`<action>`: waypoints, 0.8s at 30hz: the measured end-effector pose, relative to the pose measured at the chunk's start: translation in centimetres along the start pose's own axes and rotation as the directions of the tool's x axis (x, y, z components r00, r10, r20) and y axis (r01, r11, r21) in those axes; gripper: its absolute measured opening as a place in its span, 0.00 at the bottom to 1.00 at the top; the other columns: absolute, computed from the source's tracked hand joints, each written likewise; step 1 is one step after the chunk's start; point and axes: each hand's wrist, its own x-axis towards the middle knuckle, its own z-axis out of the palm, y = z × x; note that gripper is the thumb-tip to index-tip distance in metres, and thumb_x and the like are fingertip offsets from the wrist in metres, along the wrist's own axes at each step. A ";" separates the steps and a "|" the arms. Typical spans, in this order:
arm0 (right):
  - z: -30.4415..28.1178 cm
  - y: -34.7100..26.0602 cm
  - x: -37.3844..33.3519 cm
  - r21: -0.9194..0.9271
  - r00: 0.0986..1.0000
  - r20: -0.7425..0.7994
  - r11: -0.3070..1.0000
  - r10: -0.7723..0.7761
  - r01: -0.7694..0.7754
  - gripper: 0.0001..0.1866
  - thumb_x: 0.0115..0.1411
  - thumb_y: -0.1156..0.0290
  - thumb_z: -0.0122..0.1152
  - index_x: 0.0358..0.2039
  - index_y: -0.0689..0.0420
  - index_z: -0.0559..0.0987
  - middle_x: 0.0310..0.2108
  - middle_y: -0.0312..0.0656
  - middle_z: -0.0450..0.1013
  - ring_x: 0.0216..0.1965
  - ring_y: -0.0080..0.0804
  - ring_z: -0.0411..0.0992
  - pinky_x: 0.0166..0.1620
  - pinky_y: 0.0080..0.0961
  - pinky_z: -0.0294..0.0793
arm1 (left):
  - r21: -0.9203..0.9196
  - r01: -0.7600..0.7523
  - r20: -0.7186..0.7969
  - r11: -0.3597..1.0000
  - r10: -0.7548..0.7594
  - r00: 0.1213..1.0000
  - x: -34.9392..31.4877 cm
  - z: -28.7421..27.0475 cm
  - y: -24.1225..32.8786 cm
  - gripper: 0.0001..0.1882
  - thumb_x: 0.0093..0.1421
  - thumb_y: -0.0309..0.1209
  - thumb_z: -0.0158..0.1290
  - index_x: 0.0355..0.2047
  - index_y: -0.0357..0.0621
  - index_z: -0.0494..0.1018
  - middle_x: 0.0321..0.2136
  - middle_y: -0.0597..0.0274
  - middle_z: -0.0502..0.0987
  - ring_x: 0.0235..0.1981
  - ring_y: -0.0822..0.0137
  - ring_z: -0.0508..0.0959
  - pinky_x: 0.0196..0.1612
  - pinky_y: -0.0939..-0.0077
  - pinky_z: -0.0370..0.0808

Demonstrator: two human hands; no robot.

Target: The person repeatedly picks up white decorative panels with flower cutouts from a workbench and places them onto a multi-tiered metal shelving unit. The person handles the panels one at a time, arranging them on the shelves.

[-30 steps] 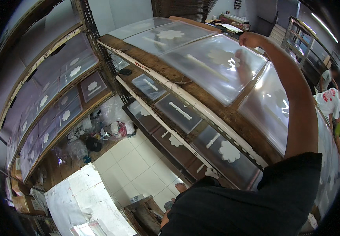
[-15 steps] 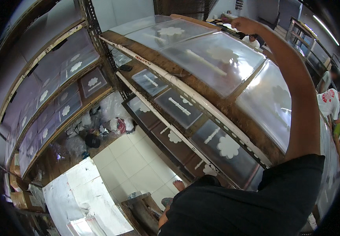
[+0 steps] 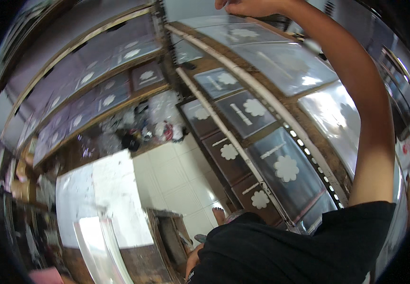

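The right hand is partly cut off by the top edge, its arm arching over from the black sleeve; its fingers look bent, but whether they pinch anything or stand apart I cannot tell; a patch of bare skin shows at the shirt's left side, far below those fingers, too little to read the left hand; just below the right fingers in view lies a clear sheet on the top shelf, touched or not I cannot say; down and to the right of the fingers are 2 more clear sheets with pale flowers; farther below the fingers, 3 sheets with white flowers and bars lie on the middle shelf, and 3 more flowers under that; lower left of the fingers, a rack bears more flowers on 2 levels, above plastic bags; far below and left of the fingers lies a white board; below them, a bare foot rests on tiles.
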 end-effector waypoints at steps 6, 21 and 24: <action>4.5 -13.8 5.6 0.092 0.929 -0.060 0.925 -0.365 0.369 0.11 0.63 0.76 0.54 0.44 0.64 0.77 0.40 0.49 0.76 0.44 0.43 0.74 0.49 0.36 0.73 | -0.347 -0.408 -0.098 0.845 0.399 0.912 -2.6 4.4 -6.1 0.17 0.59 0.37 0.56 0.40 0.33 0.76 0.35 0.46 0.80 0.39 0.57 0.81 0.43 0.65 0.75; 41.3 -39.5 -9.0 0.944 0.942 0.329 0.044 -0.068 -0.327 0.13 0.66 0.62 0.57 0.43 0.58 0.77 0.29 0.34 0.71 0.30 0.24 0.68 0.37 0.27 0.70 | -0.010 -0.303 -0.930 0.953 0.102 0.352 -19.2 -1.8 8.7 0.14 0.61 0.31 0.54 0.46 0.39 0.76 0.43 0.51 0.74 0.49 0.50 0.74 0.53 0.60 0.71; 52.3 -40.1 -23.4 0.769 0.752 0.639 0.101 -0.159 -0.632 0.09 0.67 0.63 0.55 0.31 0.52 0.73 0.25 0.35 0.69 0.27 0.28 0.68 0.32 0.30 0.71 | 0.087 -0.064 -0.967 0.994 0.099 0.236 -20.5 -3.4 8.1 0.19 0.58 0.31 0.57 0.49 0.39 0.74 0.51 0.51 0.71 0.58 0.50 0.68 0.61 0.56 0.65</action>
